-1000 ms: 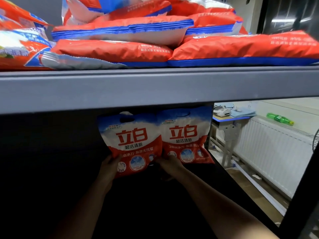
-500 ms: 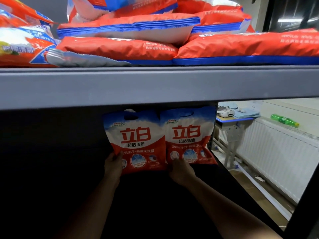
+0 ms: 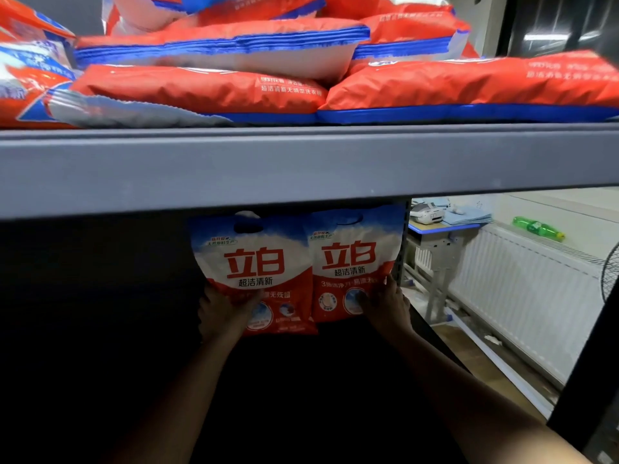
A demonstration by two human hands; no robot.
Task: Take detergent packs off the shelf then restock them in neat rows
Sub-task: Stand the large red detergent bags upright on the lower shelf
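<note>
Left hand (image 3: 223, 313) gripping left pack (image 3: 258, 272), right hand (image 3: 385, 304) gripping right pack (image 3: 351, 262), tops near shelf edge (image 3: 301, 169)

Pack tops (image 3: 355, 212) hidden (behind shelf (image 3: 301, 169))

Stockroom: shelving (image 3: 301, 162) stacked with detergent packs (image 3: 201, 88)

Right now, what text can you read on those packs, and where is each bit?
"立白": large red brand on left standing pack and right standing pack.
"超洁清新": beneath the brand on both.
"3倍洁净力": right standing pack's red band; the rest is blurred.
White print on flat packs above: too blurred to read.
</note>
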